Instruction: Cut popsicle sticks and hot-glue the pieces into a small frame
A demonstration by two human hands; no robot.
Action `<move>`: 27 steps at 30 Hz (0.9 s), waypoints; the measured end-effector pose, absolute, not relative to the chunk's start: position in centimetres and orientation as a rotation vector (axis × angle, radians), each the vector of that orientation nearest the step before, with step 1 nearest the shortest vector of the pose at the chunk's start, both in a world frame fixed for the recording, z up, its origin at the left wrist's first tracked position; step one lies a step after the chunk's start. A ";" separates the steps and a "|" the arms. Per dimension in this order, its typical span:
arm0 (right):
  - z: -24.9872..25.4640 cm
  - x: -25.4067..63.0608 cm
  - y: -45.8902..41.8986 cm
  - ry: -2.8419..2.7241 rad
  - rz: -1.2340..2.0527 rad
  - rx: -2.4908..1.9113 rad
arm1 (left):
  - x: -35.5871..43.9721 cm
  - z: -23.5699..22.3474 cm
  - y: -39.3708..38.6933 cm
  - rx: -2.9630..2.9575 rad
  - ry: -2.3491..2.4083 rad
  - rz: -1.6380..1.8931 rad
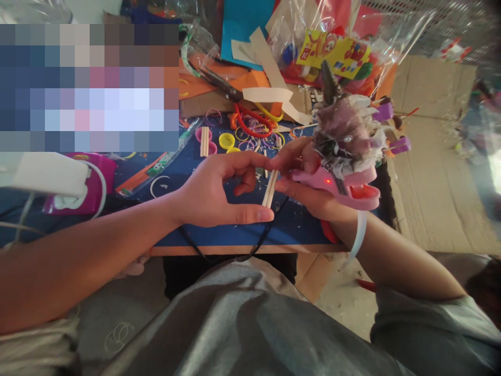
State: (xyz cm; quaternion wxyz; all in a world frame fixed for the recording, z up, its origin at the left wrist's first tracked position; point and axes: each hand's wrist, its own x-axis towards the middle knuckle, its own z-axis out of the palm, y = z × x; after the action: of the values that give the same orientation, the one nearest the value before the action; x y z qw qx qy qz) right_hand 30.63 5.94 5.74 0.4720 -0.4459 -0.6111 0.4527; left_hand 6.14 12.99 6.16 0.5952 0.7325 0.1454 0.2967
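My left hand (219, 190) reaches in from the left. Its thumb and index finger close on the ends of a few thin wooden sticks (271, 189) laid side by side. My right hand (303, 180) meets the other side of these sticks, its thumb and fingertips pressed against them. Across my right hand and wrist lies a pink plastic tool (332, 180) with a small red light; I cannot make out its exact kind. Above it sits a shaggy grey-brown bundle (344, 130) with a dark horn-like tip. How the bundle and the pink tool join is hidden.
Scissors with red and yellow handles (254, 121) lie behind my hands, among rubber bands, paper strips and a yellow ring (226, 140). More sticks (204, 141) lie left. A magenta power block (82, 183) holds a white plug (52, 175). Cardboard (434, 172) stretches right.
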 end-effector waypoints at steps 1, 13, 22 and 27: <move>5.8 30.5 5.9 -1.523 1.051 -1.069 | 6.1 6.2 13.0 1.711 0.334 0.690; 5.9 29.7 6.2 -1.499 1.007 -0.981 | 6.0 6.1 12.9 1.770 0.347 0.708; 5.6 29.9 6.9 -1.277 1.073 -0.922 | 5.7 6.1 13.7 1.722 0.394 0.857; 6.1 29.9 6.9 -1.110 1.205 -0.934 | 5.5 5.4 14.2 1.680 0.362 0.974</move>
State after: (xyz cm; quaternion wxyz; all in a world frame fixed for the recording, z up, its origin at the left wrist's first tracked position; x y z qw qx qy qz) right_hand 29.89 6.93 6.07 0.5874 -0.4009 -0.4764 0.5170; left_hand 5.55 14.16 5.41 0.5508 0.7099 0.1530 0.4115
